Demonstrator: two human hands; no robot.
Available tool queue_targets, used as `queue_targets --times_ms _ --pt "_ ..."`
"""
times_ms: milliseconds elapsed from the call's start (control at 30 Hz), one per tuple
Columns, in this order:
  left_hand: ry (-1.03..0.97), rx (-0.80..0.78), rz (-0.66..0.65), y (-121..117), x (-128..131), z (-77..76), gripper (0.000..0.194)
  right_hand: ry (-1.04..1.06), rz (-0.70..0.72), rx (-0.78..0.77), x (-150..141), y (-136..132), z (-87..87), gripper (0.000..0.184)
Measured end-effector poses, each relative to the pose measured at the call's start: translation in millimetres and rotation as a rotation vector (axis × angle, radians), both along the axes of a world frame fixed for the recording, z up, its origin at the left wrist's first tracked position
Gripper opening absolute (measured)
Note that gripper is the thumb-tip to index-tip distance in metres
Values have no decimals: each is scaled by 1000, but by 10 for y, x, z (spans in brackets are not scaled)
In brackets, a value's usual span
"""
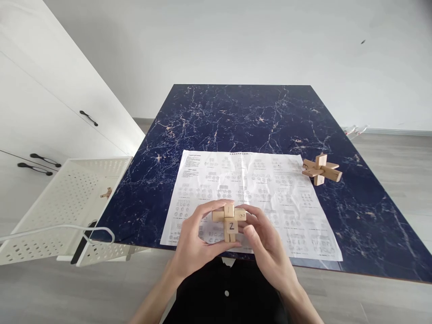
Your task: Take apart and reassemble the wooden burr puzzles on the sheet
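Observation:
A wooden interlocking puzzle [231, 225] is held up in front of me, its bars crossing and a letter like a Z marked on the end facing me. My left hand [195, 236] grips it between thumb below and fingers above. On the other side, my right hand [268, 245] has its curled fingers against the puzzle's right bar, the thumb bent near it. Beneath both hands lies a creased instruction sheet [219, 173] printed with rows of small diagrams. Another wooden interlocking puzzle [322, 169] rests at the sheet's upper right corner.
The dark blue marbled table [229, 117] extends ahead to a pale wall. At the left stands a white perforated cart [70, 193] with a small wooden piece [106, 193] inside. Beyond it are white cabinets with black handles [88, 118]. A white cable [60, 228] crosses the lower left.

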State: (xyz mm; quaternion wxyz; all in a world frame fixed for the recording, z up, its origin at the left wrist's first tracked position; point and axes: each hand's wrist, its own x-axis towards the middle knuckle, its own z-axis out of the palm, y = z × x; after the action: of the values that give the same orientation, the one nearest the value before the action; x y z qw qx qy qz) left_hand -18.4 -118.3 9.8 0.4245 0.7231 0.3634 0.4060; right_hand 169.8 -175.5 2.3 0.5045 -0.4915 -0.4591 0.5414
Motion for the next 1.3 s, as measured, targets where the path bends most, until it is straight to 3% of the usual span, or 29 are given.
queue_targets --times_ms 167,267,500,733,833,900,1067,1167,1300 --pt "-98 -117 -53 -37 -49 -31 77 -466 -87 246 84 43 -66 22" --pt "-147 -131 -79 -37 -49 -41 78 -520 -56 323 74 72 -65 34" --pt "-205 -91 -134 -5 -56 -75 75 -263 31 -12 -26 63 6 59" --pt "-13 -99 -122 25 -104 -47 94 -175 66 -136 61 33 58 60" --pt "40 -115 -100 54 -110 -48 94 -141 -90 -198 222 -20 11 64" --pt "69 -122 -66 73 -122 -62 79 -193 -275 -199 395 -67 -15 67" --pt "210 -199 48 96 -141 -84 44 -665 -721 -301 944 -148 -7 64" --pt "257 -219 47 101 -131 -75 39 -906 -831 -393 1260 -140 -17 63" --pt "255 -235 56 100 -126 -56 38 -946 -809 -442 1479 -140 -54 58"
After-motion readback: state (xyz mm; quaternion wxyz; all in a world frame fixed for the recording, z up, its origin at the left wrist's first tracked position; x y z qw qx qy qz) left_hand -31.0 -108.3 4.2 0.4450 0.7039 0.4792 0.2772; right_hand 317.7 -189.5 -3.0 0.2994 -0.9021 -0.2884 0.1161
